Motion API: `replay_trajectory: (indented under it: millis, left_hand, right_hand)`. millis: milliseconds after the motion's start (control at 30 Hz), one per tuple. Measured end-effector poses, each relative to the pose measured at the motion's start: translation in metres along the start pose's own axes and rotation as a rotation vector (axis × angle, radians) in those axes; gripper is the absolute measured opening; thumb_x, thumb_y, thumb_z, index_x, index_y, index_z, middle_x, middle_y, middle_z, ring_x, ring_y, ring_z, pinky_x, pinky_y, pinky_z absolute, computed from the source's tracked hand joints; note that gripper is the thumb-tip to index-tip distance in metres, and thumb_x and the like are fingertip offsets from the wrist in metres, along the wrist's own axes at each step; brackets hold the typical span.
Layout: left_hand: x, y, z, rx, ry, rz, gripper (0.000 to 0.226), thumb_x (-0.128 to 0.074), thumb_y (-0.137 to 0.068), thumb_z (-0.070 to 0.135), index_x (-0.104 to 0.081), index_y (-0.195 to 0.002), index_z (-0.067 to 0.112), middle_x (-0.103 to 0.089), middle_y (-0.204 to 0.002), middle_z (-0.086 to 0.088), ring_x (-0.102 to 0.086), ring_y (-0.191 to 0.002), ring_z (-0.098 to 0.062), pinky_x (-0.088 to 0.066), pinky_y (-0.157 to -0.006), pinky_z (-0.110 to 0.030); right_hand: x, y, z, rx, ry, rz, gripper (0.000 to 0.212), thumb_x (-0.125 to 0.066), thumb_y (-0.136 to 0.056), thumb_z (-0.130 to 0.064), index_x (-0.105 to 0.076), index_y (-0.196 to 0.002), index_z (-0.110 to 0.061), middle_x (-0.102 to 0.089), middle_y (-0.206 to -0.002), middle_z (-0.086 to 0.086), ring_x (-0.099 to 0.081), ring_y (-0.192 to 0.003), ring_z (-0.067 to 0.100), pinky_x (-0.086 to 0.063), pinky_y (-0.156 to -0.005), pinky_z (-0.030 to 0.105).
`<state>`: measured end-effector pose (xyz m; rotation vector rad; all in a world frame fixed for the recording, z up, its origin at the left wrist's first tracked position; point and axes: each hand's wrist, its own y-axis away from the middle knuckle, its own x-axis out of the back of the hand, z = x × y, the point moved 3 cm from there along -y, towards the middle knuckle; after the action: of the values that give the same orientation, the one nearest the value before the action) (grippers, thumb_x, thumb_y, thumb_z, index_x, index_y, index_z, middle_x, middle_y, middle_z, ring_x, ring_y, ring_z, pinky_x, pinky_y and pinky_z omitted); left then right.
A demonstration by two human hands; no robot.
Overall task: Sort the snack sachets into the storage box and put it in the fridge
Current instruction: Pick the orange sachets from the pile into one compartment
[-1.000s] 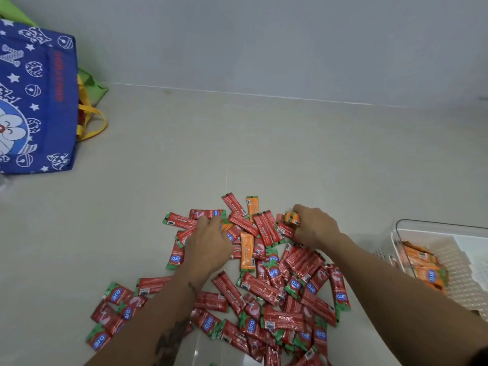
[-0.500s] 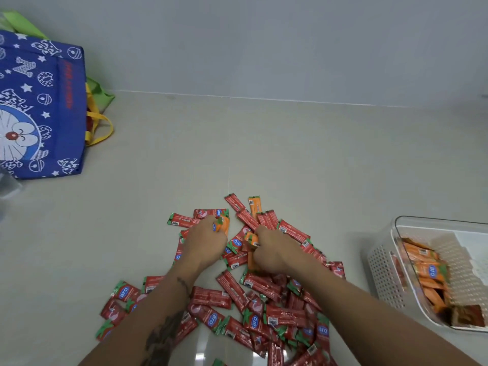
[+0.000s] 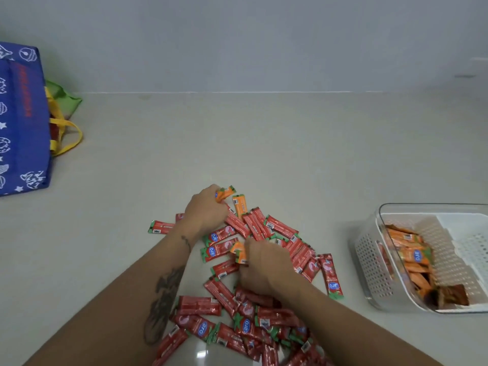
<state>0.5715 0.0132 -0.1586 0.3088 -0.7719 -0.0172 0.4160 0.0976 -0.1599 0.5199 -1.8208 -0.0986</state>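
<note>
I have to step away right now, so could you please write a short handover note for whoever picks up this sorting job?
Left hand: grips an orange sachet at the far edge of the pile.
Right hand: pinches another orange sachet in the middle of the pile.
Things: red sachets lie heaped on the floor; one loose orange sachet lies at the far edge. The box stands to the right.
Done: a batch of orange ones is in the box's left compartment.
Left: drop the two held, pick out the remaining orange, sort the reds, then put the box in the fridge.
</note>
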Motion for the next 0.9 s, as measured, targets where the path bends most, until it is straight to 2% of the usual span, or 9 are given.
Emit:
replay_trajectory:
  millis: [133,233,333,467,533,667,733,833,900]
  left_hand:
    - [-0.023,-0.02,0.009,-0.222,-0.43,-0.157,0.041,-0.057,-0.086,0.025,-0.052,-0.124,0.04,-0.065,-0.115,-0.005,-0.062,-0.097,-0.028,-0.053,-0.083,-0.039]
    - [-0.034,-0.026,0.009,-0.295,-0.596,-0.197,0.044,-0.056,-0.089,0.029,-0.046,-0.13,0.04,-0.064,-0.115,-0.005,-0.06,-0.099,-0.028,-0.052,-0.079,-0.037]
    - [-0.036,-0.021,0.011,-0.376,-0.666,-0.112,0.027,-0.053,-0.09,0.03,-0.05,-0.117,0.031,-0.065,-0.103,-0.004,-0.06,-0.095,-0.028,-0.048,-0.072,-0.035]
    - [-0.034,-0.003,0.007,-0.424,-0.768,-0.026,0.013,-0.052,-0.088,0.026,-0.051,-0.1,0.023,-0.06,-0.095,-0.001,-0.059,-0.088,-0.024,-0.044,-0.068,-0.034]
    - [-0.03,0.008,-0.001,-0.371,-0.716,-0.04,0.011,-0.052,-0.085,0.023,-0.051,-0.096,0.022,-0.057,-0.096,-0.001,-0.056,-0.085,-0.023,-0.046,-0.071,-0.035]
    - [-0.013,0.034,-0.018,-0.222,-0.436,0.0,0.007,-0.05,-0.086,0.022,-0.052,-0.091,0.019,-0.051,-0.092,-0.001,-0.054,-0.084,-0.024,-0.05,-0.075,-0.039]
    - [-0.003,0.049,-0.021,-0.186,-0.371,0.013,0.005,-0.049,-0.087,0.022,-0.052,-0.085,0.018,-0.051,-0.09,-0.002,-0.054,-0.084,-0.025,-0.048,-0.074,-0.039]
    - [0.013,0.068,-0.017,-0.172,-0.309,0.021,0.015,-0.048,-0.092,0.025,-0.05,-0.079,0.019,-0.053,-0.088,-0.003,-0.054,-0.082,-0.026,-0.044,-0.07,-0.037]
    - [0.023,0.084,-0.01,-0.148,-0.261,0.05,0.018,-0.048,-0.095,0.028,-0.049,-0.08,0.018,-0.058,-0.089,-0.006,-0.055,-0.084,-0.028,-0.039,-0.066,-0.035]
  right_hand:
    - [0.024,0.01,0.04,-0.141,-0.394,0.086,0.02,-0.049,-0.08,-0.033,-0.053,-0.074,-0.013,-0.062,-0.07,0.002,-0.058,-0.067,0.025,-0.045,-0.059,0.037]
    - [0.036,0.014,0.083,-0.308,-0.57,0.159,0.014,-0.051,-0.079,-0.02,-0.053,-0.068,-0.012,-0.064,-0.063,0.002,-0.06,-0.063,0.026,-0.049,-0.062,0.04]
    - [0.039,0.014,0.108,-0.367,-0.515,0.209,0.009,-0.049,-0.08,-0.025,-0.055,-0.08,-0.018,-0.065,-0.071,0.0,-0.063,-0.069,0.029,-0.051,-0.065,0.042]
    - [0.024,0.017,0.093,-0.305,-0.176,0.067,0.019,-0.052,-0.09,-0.027,-0.043,-0.106,-0.021,-0.06,-0.092,0.005,-0.05,-0.075,0.025,-0.038,-0.064,0.036]
    - [0.011,0.022,0.07,-0.198,-0.175,0.043,0.025,-0.057,-0.088,-0.019,-0.042,-0.108,-0.023,-0.062,-0.097,0.002,-0.051,-0.077,0.023,-0.038,-0.066,0.034]
    - [-0.002,0.031,0.034,-0.035,-0.276,0.028,0.028,-0.056,-0.088,-0.009,-0.046,-0.105,-0.028,-0.057,-0.101,-0.002,-0.051,-0.085,0.021,-0.038,-0.069,0.035]
    - [-0.001,0.039,0.031,-0.027,-0.326,0.052,0.031,-0.055,-0.087,-0.007,-0.047,-0.108,-0.029,-0.058,-0.103,-0.002,-0.052,-0.087,0.021,-0.041,-0.071,0.036]
    - [0.014,0.054,0.037,-0.034,-0.412,0.073,0.033,-0.053,-0.088,-0.007,-0.05,-0.112,-0.029,-0.062,-0.101,-0.001,-0.059,-0.086,0.02,-0.051,-0.072,0.039]
    - [0.034,0.07,0.047,-0.043,-0.445,0.126,0.033,-0.051,-0.087,-0.007,-0.051,-0.112,-0.029,-0.065,-0.101,-0.001,-0.061,-0.086,0.017,-0.052,-0.073,0.039]
